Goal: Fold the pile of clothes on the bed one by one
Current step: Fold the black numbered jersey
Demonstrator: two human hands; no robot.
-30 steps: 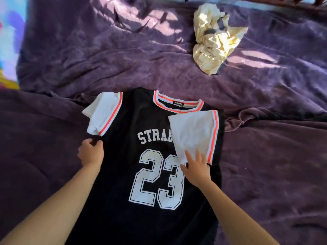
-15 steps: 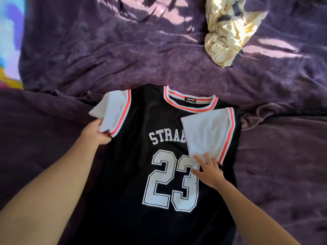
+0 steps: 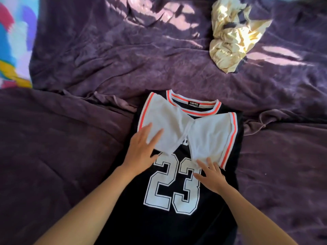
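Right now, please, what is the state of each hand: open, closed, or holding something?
Left hand: open, fingers flat on the left white sleeve.
Right hand: open, fingertips touching the right white sleeve.

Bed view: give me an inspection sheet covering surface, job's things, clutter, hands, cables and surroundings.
Surface: purple bedspread, wrinkled, sunlit spots at the far side.
Job's things: black jersey flat, number 23 up, both white sleeves folded onto its chest; yellow garment crumpled far right, not folded.
Clutter: nothing seen.
Hands: left hand flat on one sleeve; right hand, fingers straight, touches the other's lower edge.
Cables: nothing seen.
Surroundings: colourful blurred patch at the left edge; cannot tell what.
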